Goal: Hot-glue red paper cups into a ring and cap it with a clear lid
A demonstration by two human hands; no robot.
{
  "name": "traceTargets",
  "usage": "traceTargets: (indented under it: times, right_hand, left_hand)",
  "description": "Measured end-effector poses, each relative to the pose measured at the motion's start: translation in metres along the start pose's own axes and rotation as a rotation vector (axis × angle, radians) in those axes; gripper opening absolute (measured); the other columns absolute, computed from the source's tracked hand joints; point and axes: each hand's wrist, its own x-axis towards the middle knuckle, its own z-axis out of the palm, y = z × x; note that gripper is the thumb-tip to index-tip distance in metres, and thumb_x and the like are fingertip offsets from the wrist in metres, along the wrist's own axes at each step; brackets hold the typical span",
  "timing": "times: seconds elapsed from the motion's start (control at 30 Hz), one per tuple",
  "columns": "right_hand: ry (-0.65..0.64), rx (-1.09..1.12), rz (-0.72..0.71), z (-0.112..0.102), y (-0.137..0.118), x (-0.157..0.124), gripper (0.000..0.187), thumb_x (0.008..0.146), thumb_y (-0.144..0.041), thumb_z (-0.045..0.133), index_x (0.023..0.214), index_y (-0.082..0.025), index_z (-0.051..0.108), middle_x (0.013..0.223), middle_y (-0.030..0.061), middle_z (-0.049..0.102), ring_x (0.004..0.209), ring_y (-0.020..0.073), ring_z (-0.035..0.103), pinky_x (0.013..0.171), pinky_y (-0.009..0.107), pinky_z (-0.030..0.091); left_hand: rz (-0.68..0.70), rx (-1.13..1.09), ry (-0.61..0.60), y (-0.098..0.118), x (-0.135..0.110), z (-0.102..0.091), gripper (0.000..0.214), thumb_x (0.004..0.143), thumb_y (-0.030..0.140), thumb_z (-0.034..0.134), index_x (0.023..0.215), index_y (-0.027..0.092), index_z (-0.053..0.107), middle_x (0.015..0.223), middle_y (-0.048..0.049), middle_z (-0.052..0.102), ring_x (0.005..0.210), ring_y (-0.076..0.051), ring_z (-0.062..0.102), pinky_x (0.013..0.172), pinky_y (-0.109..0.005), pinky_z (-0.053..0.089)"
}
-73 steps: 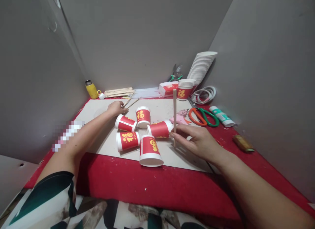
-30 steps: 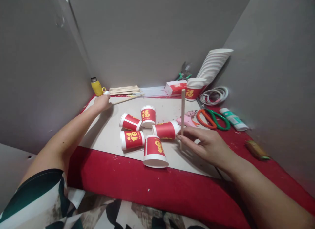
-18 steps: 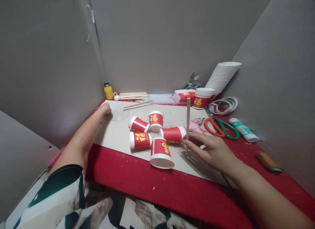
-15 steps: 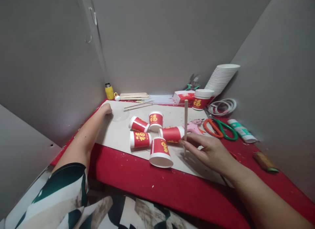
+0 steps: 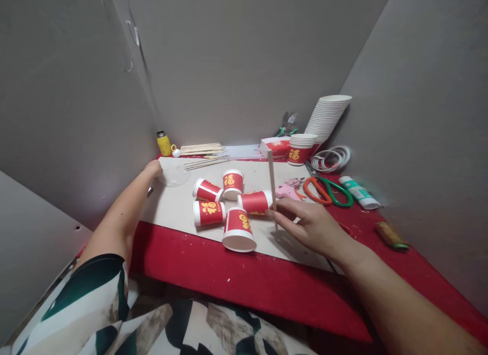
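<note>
My right hand (image 5: 307, 223) pinches a thin wooden stick (image 5: 272, 184) that stands almost upright, its lower end close to the board. Just left of it lies a red-and-white paper cup (image 5: 254, 203), part of a ring of several paper cups on their sides, among them a front cup (image 5: 239, 233) with its mouth towards me and a back cup (image 5: 233, 183). At the far left, my left hand (image 5: 153, 169) is closed at the edge of a clear round plastic disc (image 5: 175, 176); its fingertips are mostly hidden.
A pale board (image 5: 171, 207) covers part of the red table (image 5: 190, 261). Along the back are a yellow bottle (image 5: 163, 143), wooden sticks (image 5: 202, 148) and stacked cups (image 5: 301, 150). At right lie scissors (image 5: 337, 192), a pink glue gun (image 5: 287, 191), coiled cable (image 5: 331, 160) and a thread spool (image 5: 391, 236).
The whole view has shifted, so most things sit further left. The clear disc shows more plainly beside my left hand. My right hand still holds the stick, which leans slightly more.
</note>
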Motion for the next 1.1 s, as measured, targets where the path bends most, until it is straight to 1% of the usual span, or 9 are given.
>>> traceTargets:
  times: [0.23,0.4,0.47,0.5,0.53,0.63,0.7,0.93,1.1]
  right_hand:
    - [0.025,-0.024,-0.010,0.001,-0.003,0.003,0.023,0.097,-0.028,0.052,0.075,-0.022,0.056,0.066,0.0006,0.063,0.056,0.0141,0.055,0.053,0.025,0.041]
    - [0.018,-0.010,0.017,0.000,-0.002,0.004,0.022,0.096,-0.029,0.051,0.076,-0.022,0.058,0.068,0.0017,0.065,0.056,0.0140,0.057,0.053,0.025,0.042]
    - [0.017,-0.003,0.028,-0.001,-0.001,0.003,0.021,0.097,-0.030,0.052,0.079,-0.021,0.061,0.069,0.0022,0.066,0.057,0.0143,0.058,0.054,0.025,0.043]
    - [0.023,-0.002,0.035,-0.002,0.000,0.003,0.021,0.096,-0.030,0.053,0.080,-0.021,0.062,0.069,0.0024,0.067,0.057,0.0144,0.058,0.055,0.026,0.044]
    - [0.040,-0.003,0.044,-0.002,0.000,0.002,0.020,0.096,-0.031,0.054,0.081,-0.021,0.063,0.069,0.0025,0.067,0.057,0.0146,0.059,0.055,0.026,0.044]
    - [0.105,-0.008,0.094,-0.004,0.002,0.001,0.018,0.095,-0.031,0.057,0.082,-0.022,0.065,0.073,0.0036,0.071,0.060,0.0156,0.062,0.056,0.027,0.047]
    - [0.138,-0.004,0.133,-0.005,0.002,0.001,0.017,0.094,-0.032,0.058,0.084,-0.022,0.066,0.075,0.0040,0.073,0.061,0.0162,0.064,0.056,0.027,0.049]
    - [0.156,-0.012,0.124,-0.005,0.001,0.002,0.018,0.095,-0.032,0.058,0.082,-0.022,0.066,0.072,0.0030,0.071,0.059,0.0154,0.061,0.055,0.027,0.049]
    - [0.177,-0.007,0.105,-0.006,-0.001,0.002,0.019,0.095,-0.030,0.058,0.079,-0.022,0.064,0.068,0.0008,0.067,0.057,0.0136,0.058,0.057,0.026,0.047]
  left_hand:
    - [-0.058,-0.257,0.056,-0.006,-0.007,-0.048,0.037,0.097,0.036,0.063,0.128,0.016,0.060,0.127,-0.0108,0.063,0.106,-0.024,0.065,0.089,-0.045,0.058]
    - [0.187,-0.322,0.311,0.014,-0.041,-0.076,0.017,0.089,0.010,0.059,0.103,0.014,0.068,0.089,-0.0037,0.069,0.075,-0.013,0.065,0.070,-0.029,0.056]
    - [0.691,-0.212,0.620,0.023,-0.073,-0.067,0.016,0.084,0.010,0.060,0.096,0.015,0.069,0.089,-0.0040,0.070,0.074,-0.014,0.063,0.066,-0.029,0.054]
    - [0.790,-0.191,0.662,0.027,-0.091,-0.057,0.014,0.085,0.013,0.060,0.096,0.018,0.069,0.093,-0.0043,0.070,0.079,-0.015,0.064,0.069,-0.030,0.054]
    - [0.885,-0.161,0.664,0.030,-0.110,-0.046,0.012,0.085,0.016,0.062,0.094,0.020,0.069,0.093,-0.0039,0.071,0.082,-0.016,0.065,0.072,-0.031,0.054]
    - [1.495,0.138,0.606,0.039,-0.159,-0.006,0.022,0.092,0.013,0.058,0.109,0.024,0.066,0.095,-0.0051,0.073,0.086,-0.018,0.069,0.074,-0.033,0.055]
    - [1.697,0.276,0.633,0.044,-0.177,0.016,0.024,0.095,0.010,0.054,0.113,0.023,0.062,0.096,-0.0052,0.074,0.081,-0.017,0.069,0.069,-0.031,0.054]
    - [1.755,0.387,0.662,0.058,-0.181,0.036,0.017,0.096,0.009,0.050,0.107,0.014,0.063,0.095,-0.0093,0.077,0.078,-0.019,0.069,0.064,-0.031,0.051]
    - [1.684,0.323,0.547,0.062,-0.193,0.042,0.024,0.095,0.032,0.056,0.107,0.012,0.065,0.099,-0.0114,0.077,0.082,-0.023,0.070,0.069,-0.034,0.054]
